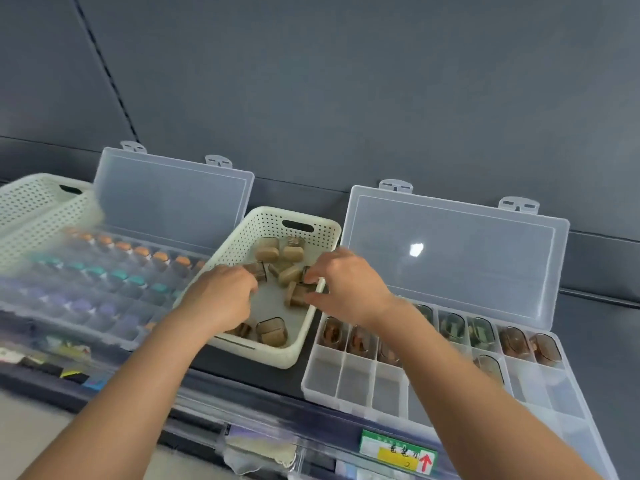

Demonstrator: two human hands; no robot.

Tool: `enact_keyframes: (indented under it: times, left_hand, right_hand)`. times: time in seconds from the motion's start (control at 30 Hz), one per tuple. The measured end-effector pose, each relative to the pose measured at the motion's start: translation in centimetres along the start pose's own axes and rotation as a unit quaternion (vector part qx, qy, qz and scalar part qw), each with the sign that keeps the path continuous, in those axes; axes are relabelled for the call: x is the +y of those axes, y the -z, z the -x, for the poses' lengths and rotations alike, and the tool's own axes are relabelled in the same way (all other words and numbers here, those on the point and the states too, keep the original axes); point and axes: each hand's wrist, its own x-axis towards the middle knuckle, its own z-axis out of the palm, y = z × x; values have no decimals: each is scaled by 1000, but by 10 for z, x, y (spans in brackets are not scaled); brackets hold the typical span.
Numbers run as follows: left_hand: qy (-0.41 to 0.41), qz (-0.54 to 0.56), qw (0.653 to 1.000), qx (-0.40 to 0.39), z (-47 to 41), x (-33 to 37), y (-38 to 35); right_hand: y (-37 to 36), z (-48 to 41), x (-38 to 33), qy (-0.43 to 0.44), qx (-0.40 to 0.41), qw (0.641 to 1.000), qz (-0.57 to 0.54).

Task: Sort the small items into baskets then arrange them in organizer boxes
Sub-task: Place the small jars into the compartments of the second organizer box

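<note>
Cream basket [323,237] is set left of open organizer box [356,379]; brown jar [259,271] is gripped by left hand [221,296], second jar [308,276] is pinched by right hand [346,282]

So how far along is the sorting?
Left box looks mostly filled. Right box: back row filled, front cells mostly empty. Left hand and right hand each grip a brown jar in the middle basket; several more jars lie there.

tan-capped jars [290,273] loose in cream basket [333,237], open organizer box [356,379] just right
</note>
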Motion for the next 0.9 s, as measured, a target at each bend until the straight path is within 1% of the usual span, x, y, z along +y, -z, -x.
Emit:
enact_keyframes:
  times: [0.1, 0.2, 0.3, 0.4, 0.47, 0.57, 0.63, 0.7, 0.77, 0.83, 0.9]
  left_hand:
    - [-19, 0, 998, -68, 1, -20, -4]
    - [-11, 28, 992, -122, 0, -30, -9]
    - [-13, 24, 991, -128, -5, -31, -15]
    - [-22, -3, 990, -136, -11, -28, -18]
    - [-31, -3, 989, -146, -13, -25, -19]
    - [-57, 5, 988, -143, -14, -23, -19]
    - [-64, 19, 988, -136, -14, -22, -19]
    - [-57, 46, 987, -145, -15, -21, -20]
    - [-46, 98, 981, -161, -15, -21, -21]
    - [-30, 172, 975, -135, -16, -23, -19]
    - [-13, 231, 970, -74, -19, -24, -15]
  right_hand:
    - [-11, -24, -10, -5, -59, 994, 93]
    - [-21, -41, -18, -21, -116, 977, 177]
    - [-32, -53, -22, -37, -146, 964, 218]
    - [-43, -62, -23, -54, -142, 956, 250]
    - [-47, -65, -22, -58, -142, 956, 250]
    - [-49, -65, -20, -56, -130, 969, 203]
    - [-46, -63, -19, -57, -115, 981, 145]
    - [-40, -61, -17, -70, -93, 992, 42]
    - [-33, -57, -15, -73, -57, 993, -73]
    - [-25, -50, -12, -58, -15, 988, -142]
    - [-19, -41, -7, -58, 26, 981, -184]
